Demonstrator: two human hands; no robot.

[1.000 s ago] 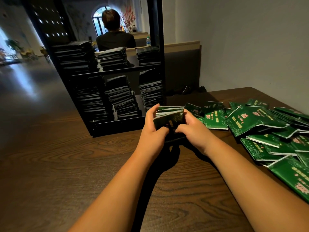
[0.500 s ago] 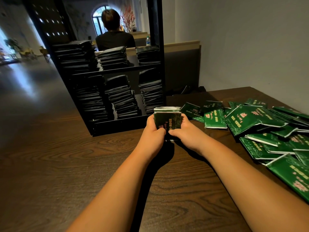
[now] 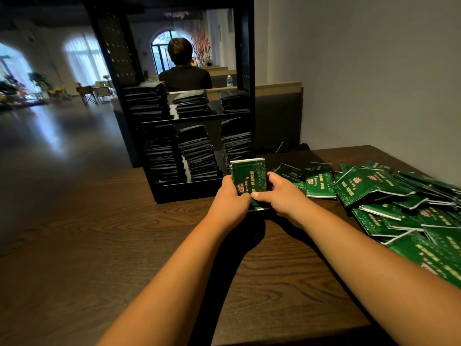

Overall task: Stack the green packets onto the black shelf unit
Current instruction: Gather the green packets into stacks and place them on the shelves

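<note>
A squared-up bundle of green packets (image 3: 250, 176) stands on edge on the wooden table (image 3: 99, 245), its printed face towards me. My left hand (image 3: 230, 198) grips its left side and my right hand (image 3: 279, 194) grips its right side, thumb across the front. The bundle is just in front of the right end of the black shelf unit (image 3: 189, 188), whose two levels hold several dark stacks of packets (image 3: 197, 156). Many loose green packets (image 3: 374, 188) lie spread over the table to the right.
A grey wall (image 3: 374, 71) runs along the right behind the table. Beyond the shelf a person sits with their back to me (image 3: 184, 73). A dark floor stretches off to the left.
Both hands have tilted the bundle from lying nearly flat to upright on its edge and moved it slightly closer to the shelf. The view has tipped upward a little.
</note>
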